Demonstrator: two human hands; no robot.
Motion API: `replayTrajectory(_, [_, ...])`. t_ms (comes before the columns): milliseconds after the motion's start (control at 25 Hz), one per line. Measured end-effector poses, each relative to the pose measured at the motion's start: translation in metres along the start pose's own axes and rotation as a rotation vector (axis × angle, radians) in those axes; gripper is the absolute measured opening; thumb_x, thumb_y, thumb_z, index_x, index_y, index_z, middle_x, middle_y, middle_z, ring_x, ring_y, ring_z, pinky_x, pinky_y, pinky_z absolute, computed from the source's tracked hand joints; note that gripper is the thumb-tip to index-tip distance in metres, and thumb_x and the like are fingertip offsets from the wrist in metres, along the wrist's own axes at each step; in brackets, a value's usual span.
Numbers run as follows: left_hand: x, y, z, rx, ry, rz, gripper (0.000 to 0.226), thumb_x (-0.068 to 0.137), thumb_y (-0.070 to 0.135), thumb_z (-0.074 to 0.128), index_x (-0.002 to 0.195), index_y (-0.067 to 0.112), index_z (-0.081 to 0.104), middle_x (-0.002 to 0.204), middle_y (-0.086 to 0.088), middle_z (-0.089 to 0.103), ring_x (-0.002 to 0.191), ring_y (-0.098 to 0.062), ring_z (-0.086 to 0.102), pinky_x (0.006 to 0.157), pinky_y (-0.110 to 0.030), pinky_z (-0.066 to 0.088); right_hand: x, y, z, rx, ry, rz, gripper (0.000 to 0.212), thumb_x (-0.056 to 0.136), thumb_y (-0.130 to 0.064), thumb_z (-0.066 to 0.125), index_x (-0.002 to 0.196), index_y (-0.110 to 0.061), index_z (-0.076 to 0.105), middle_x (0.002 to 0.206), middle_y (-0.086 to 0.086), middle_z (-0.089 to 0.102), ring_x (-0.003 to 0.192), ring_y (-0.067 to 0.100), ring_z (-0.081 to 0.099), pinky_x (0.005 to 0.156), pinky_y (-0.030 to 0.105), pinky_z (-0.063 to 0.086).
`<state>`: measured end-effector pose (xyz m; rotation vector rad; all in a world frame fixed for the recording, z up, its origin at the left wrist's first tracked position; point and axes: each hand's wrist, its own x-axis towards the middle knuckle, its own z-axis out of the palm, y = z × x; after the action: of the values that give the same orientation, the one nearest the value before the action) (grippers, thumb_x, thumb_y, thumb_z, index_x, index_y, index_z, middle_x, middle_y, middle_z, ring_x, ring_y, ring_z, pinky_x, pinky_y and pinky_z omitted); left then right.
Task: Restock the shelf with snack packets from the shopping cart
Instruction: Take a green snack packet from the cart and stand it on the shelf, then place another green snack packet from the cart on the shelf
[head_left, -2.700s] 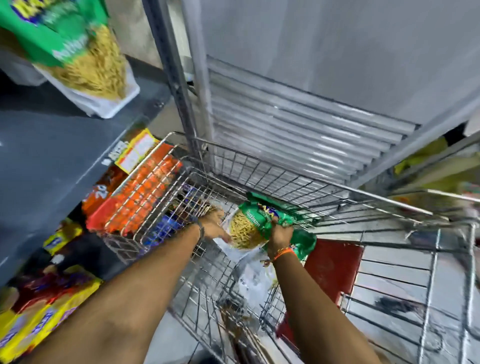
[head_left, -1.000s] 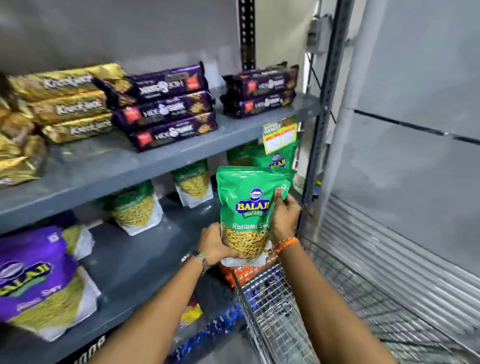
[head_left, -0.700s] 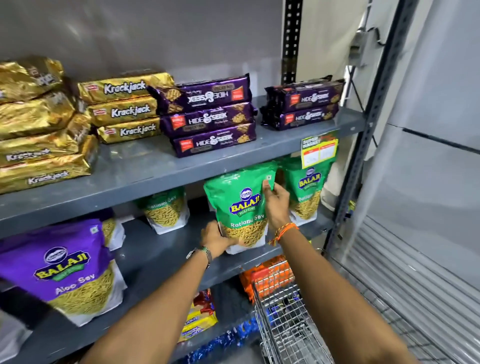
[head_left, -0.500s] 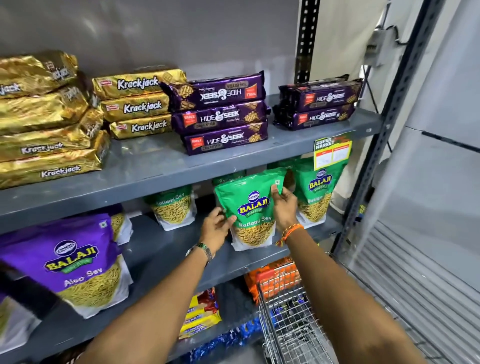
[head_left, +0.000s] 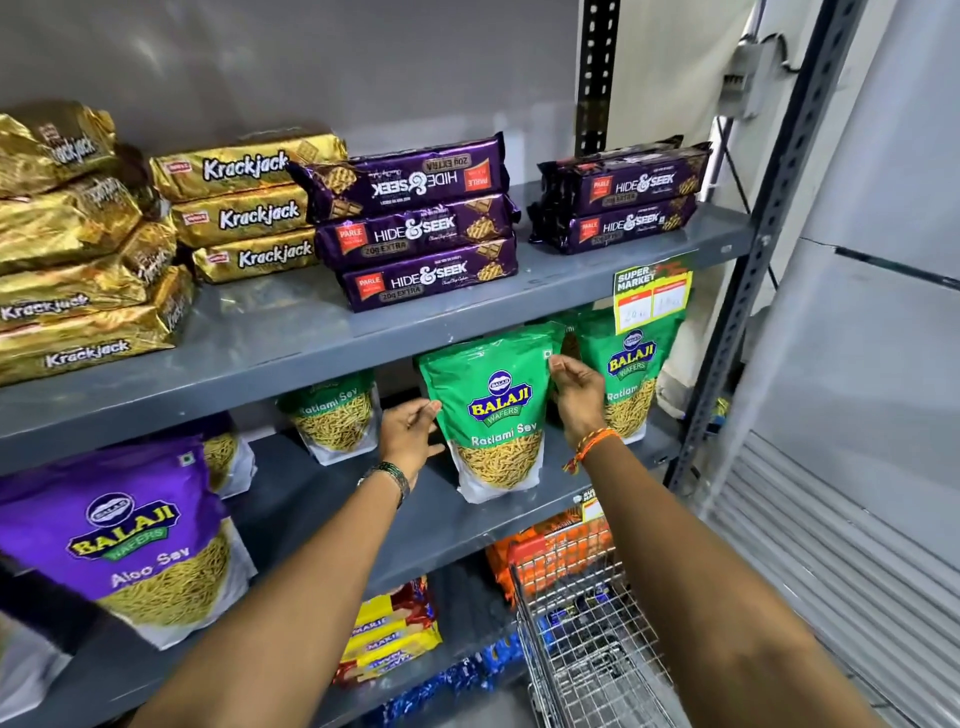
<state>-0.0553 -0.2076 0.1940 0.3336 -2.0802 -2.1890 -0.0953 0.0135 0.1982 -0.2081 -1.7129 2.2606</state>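
A green Balaji Ratlami Sev packet (head_left: 493, 410) stands upright on the grey middle shelf (head_left: 322, 499). My left hand (head_left: 410, 436) is at its left edge with the fingers spread and the fingertips just touching the packet. My right hand (head_left: 576, 395) is at its upper right corner, thumb and fingers pinching the edge. Another green packet (head_left: 631, 384) stands just to the right, partly behind my right hand. A third one (head_left: 335, 415) stands further back on the left. The wire shopping cart (head_left: 587, 639) is below my right forearm; what it holds is hidden.
A purple Aloo Sev packet (head_left: 135, 540) stands at the shelf's left front. The upper shelf carries gold Krackjack packs (head_left: 244, 213) and purple Hide & Seek packs (head_left: 421, 228). A price tag (head_left: 652, 301) hangs from its edge. A steel upright (head_left: 753, 291) bounds the right side. Biscuit packs (head_left: 387, 634) lie below.
I lifted the green packet out of the cart, carried it up and set it upright on the middle shelf. My left hand has since slid from under it to its left edge.
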Motion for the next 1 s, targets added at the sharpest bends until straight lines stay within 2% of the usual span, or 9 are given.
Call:
replayTrajectory(160, [-0.003, -0.002, 0.001, 0.008, 0.027, 0.001, 0.025, 0.096, 0.013, 0.058, 0.116, 0.0, 0.065, 0.107, -0.009, 0.069, 0.106, -0.026, 0.065, 0.079, -0.046, 0.059, -0.002, -0.002, -0.004, 0.018, -0.052, 0.02, 0.01, 0.092, -0.015, 0.062, 0.091, -0.018, 0.071, 0.094, 0.001, 0.072, 0.096, 0.019, 0.067, 0.091, 0.043, 0.055])
replayTrajectory(240, [-0.006, -0.004, 0.002, -0.018, 0.05, -0.007, 0.026, 0.095, 0.009, 0.059, 0.117, -0.004, 0.064, 0.101, -0.008, 0.07, 0.104, -0.025, 0.064, 0.09, -0.05, 0.055, -0.008, -0.006, -0.009, 0.016, -0.047, 0.046, 0.011, 0.093, -0.015, 0.059, 0.092, -0.014, 0.07, 0.091, 0.001, 0.071, 0.087, 0.011, 0.066, 0.081, 0.036, 0.053])
replayTrajectory(360, [-0.008, -0.009, -0.001, 0.038, 0.072, 0.023, 0.031, 0.089, 0.004, 0.066, 0.118, -0.008, 0.063, 0.111, -0.016, 0.07, 0.1, -0.024, 0.064, 0.102, -0.045, 0.051, -0.019, -0.011, -0.026, 0.012, -0.065, 0.078, 0.021, 0.096, -0.019, 0.055, 0.107, -0.007, 0.067, 0.099, 0.007, 0.071, 0.096, 0.015, 0.066, 0.085, 0.036, 0.048])
replayTrajectory(480, [-0.021, -0.018, -0.009, 0.094, 0.076, 0.023, 0.036, 0.082, -0.005, 0.071, 0.118, -0.008, 0.065, 0.114, -0.021, 0.069, 0.098, -0.023, 0.066, 0.1, -0.036, 0.051, -0.042, -0.015, -0.058, 0.062, -0.071, 0.109, 0.019, 0.098, -0.02, 0.05, 0.103, -0.013, 0.068, 0.097, 0.001, 0.076, 0.099, 0.016, 0.069, 0.085, 0.035, 0.048])
replayTrajectory(600, [-0.054, -0.033, -0.013, 0.03, 0.105, -0.056, 0.025, 0.075, -0.008, 0.075, 0.1, -0.004, 0.072, 0.096, -0.02, 0.075, 0.088, -0.024, 0.069, 0.092, -0.034, 0.055, -0.085, -0.005, -0.107, 0.116, -0.008, 0.129, 0.02, 0.096, -0.022, 0.055, 0.107, -0.011, 0.068, 0.107, 0.006, 0.075, 0.105, 0.019, 0.07, 0.088, 0.036, 0.052])
replayTrajectory(720, [-0.101, -0.055, 0.001, 0.062, -0.033, -0.13, 0.026, 0.072, -0.008, 0.078, 0.097, -0.004, 0.073, 0.08, -0.008, 0.076, 0.076, -0.018, 0.072, 0.077, -0.022, 0.06, -0.145, 0.021, -0.176, 0.124, 0.183, 0.235, 0.027, 0.085, -0.025, 0.064, 0.107, -0.01, 0.067, 0.1, 0.005, 0.077, 0.096, 0.016, 0.073, 0.077, 0.031, 0.058])
replayTrajectory(840, [-0.137, -0.082, 0.031, 0.195, -0.322, -0.155, 0.032, 0.067, -0.012, 0.08, 0.095, 0.001, 0.074, 0.09, -0.018, 0.076, 0.084, -0.026, 0.073, 0.078, -0.027, 0.061, -0.193, 0.058, -0.25, 0.064, 0.334, 0.314, 0.017, 0.085, -0.028, 0.063, 0.097, -0.017, 0.069, 0.09, -0.004, 0.078, 0.088, 0.008, 0.073, 0.079, 0.033, 0.053])
replayTrajectory(920, [-0.159, -0.107, 0.06, 0.364, -0.576, -0.192, 0.043, 0.064, -0.006, 0.085, 0.104, 0.004, 0.073, 0.1, -0.014, 0.076, 0.093, -0.024, 0.073, 0.083, -0.031, 0.06, -0.219, 0.087, -0.301, -0.049, 0.384, 0.395, 0.013, 0.094, -0.022, 0.056, 0.095, -0.017, 0.068, 0.089, -0.005, 0.077, 0.083, 0.005, 0.072, 0.078, 0.031, 0.05])
replayTrajectory(1000, [-0.181, -0.132, 0.094, 0.539, -0.806, -0.242, 0.053, 0.065, -0.003, 0.085, 0.115, 0.006, 0.069, 0.108, -0.007, 0.073, 0.101, -0.018, 0.069, 0.082, -0.019, 0.057, -0.242, 0.096, -0.335, -0.226, 0.358, 0.482, 0.01, 0.09, -0.02, 0.06, 0.09, -0.015, 0.068, 0.089, 0.001, 0.073, 0.074, 0.01, 0.067, 0.068, 0.025, 0.048])
